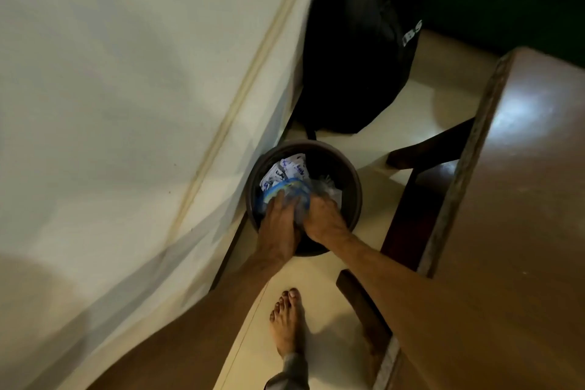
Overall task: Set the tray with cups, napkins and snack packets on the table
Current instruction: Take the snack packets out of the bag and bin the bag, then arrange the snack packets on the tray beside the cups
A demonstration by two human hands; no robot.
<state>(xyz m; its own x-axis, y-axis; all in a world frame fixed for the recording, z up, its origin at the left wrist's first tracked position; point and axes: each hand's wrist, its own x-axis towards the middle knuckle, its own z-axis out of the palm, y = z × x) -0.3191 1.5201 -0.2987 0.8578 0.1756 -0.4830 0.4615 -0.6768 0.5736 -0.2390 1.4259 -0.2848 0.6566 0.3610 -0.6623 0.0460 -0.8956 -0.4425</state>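
Your L hand point(278, 220) & R hand point(323, 215) meet on a blue-white, crinkly packet point(289, 188) inside the dark round bin point(356, 180). R fingers curl into it, clutching; L grip can't tell, blurred. Fingertips buried. White printed wrappers point(286, 169) just beyond grip; bin bottom hidden.

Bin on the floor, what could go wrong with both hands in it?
The left hand and right hand reach into the bin; it might tip or slide. Its printed papers near the rim could spill. The bare foot is close to the table's wooden leg: a stub risk.
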